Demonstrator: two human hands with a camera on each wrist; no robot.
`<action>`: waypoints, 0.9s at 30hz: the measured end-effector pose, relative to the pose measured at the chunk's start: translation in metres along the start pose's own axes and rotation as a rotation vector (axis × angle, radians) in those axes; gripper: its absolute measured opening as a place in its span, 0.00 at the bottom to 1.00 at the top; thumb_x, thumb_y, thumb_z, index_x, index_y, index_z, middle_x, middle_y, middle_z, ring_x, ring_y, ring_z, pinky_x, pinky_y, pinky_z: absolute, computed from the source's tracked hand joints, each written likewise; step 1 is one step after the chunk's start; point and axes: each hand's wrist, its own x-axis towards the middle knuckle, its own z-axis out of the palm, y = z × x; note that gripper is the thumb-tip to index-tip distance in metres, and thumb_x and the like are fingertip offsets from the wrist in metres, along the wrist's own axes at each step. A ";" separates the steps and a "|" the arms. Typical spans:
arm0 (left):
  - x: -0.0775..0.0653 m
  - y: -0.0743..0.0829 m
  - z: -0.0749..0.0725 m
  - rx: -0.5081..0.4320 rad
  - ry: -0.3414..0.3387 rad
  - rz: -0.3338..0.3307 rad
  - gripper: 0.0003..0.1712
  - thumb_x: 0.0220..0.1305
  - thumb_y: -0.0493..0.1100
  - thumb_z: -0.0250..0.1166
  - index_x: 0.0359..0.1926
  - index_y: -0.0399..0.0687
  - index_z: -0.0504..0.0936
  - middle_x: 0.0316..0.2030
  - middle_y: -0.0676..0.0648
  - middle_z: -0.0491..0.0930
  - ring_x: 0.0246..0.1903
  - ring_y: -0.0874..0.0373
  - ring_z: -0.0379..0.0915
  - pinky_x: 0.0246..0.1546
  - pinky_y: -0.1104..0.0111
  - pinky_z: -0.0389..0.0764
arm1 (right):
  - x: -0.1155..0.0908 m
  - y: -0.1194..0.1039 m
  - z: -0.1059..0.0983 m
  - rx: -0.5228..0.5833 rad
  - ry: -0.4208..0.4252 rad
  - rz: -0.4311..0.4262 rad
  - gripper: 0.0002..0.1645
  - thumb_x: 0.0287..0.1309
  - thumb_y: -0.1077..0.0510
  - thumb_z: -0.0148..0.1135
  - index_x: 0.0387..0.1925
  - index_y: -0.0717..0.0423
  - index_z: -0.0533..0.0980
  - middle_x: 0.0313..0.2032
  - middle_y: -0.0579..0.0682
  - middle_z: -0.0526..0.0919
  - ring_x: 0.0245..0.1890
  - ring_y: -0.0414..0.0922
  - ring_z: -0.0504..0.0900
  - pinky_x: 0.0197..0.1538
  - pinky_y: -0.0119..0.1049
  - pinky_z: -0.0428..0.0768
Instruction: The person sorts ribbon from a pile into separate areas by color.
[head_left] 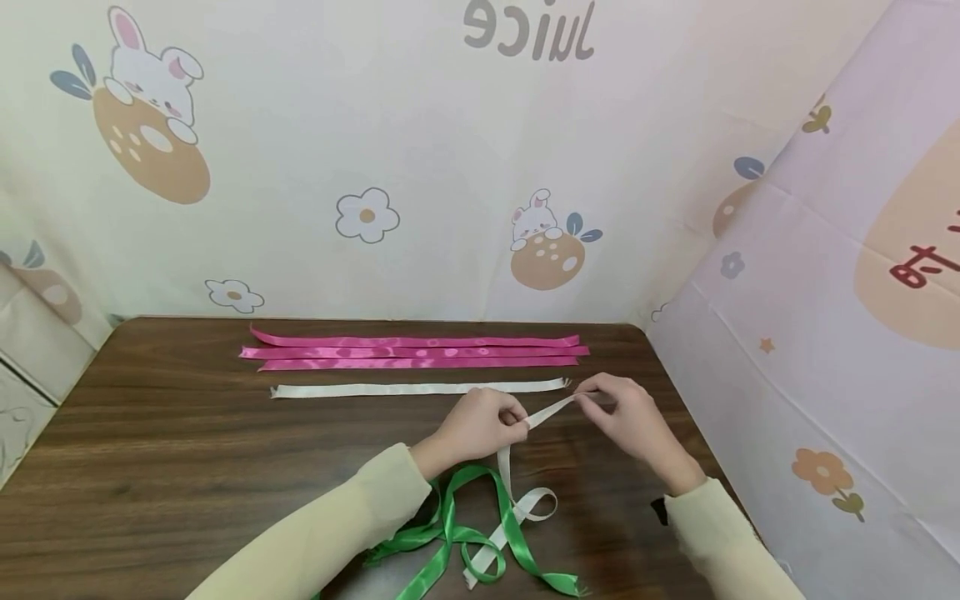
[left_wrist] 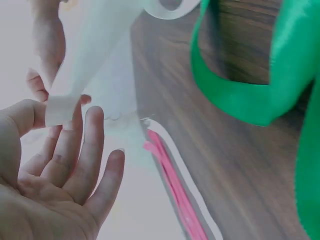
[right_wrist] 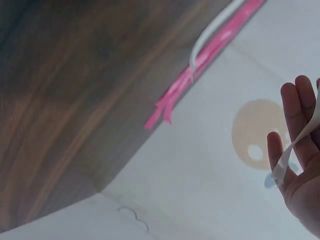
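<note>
My left hand [head_left: 480, 425] pinches a white ribbon [head_left: 550, 412] between thumb and index finger. In the left wrist view, the ribbon [left_wrist: 61, 110] bends over the thumb and fingertip while the other fingers spread apart. The right hand [head_left: 628, 418] holds the same ribbon near its end, to the right of the left hand. A short piece of ribbon [right_wrist: 282, 167] crosses the right palm in the right wrist view. Below the left hand the ribbon hangs down and loops on the table among green satin ribbons [head_left: 431, 577], which lie loosely tangled.
Several pink ribbons [head_left: 420, 363] lie side by side along the far part of the brown wooden table [head_left: 187, 433]. Another white ribbon [head_left: 390, 389] lies straight in front of them. A printed cloth [head_left: 450, 150] hangs behind the table and along its right side.
</note>
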 end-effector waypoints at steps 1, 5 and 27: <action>-0.001 0.001 -0.002 -0.014 -0.004 0.002 0.06 0.65 0.40 0.68 0.36 0.47 0.91 0.28 0.53 0.89 0.26 0.72 0.76 0.30 0.77 0.75 | 0.000 0.000 -0.003 -0.002 0.000 0.010 0.05 0.64 0.63 0.70 0.36 0.48 0.84 0.35 0.45 0.89 0.36 0.44 0.90 0.41 0.43 0.88; -0.003 0.005 -0.012 -0.063 -0.006 0.006 0.06 0.66 0.39 0.68 0.37 0.47 0.91 0.28 0.53 0.90 0.28 0.69 0.79 0.28 0.76 0.74 | 0.000 0.001 -0.014 -0.038 0.013 0.040 0.06 0.64 0.63 0.69 0.38 0.49 0.85 0.36 0.45 0.90 0.36 0.47 0.91 0.40 0.43 0.88; -0.036 0.013 -0.099 -0.017 0.122 -0.020 0.06 0.67 0.41 0.67 0.38 0.51 0.91 0.27 0.57 0.89 0.31 0.68 0.82 0.33 0.73 0.76 | 0.002 0.019 -0.032 -0.037 0.106 0.074 0.05 0.62 0.64 0.71 0.38 0.52 0.85 0.37 0.51 0.90 0.35 0.37 0.89 0.38 0.13 0.76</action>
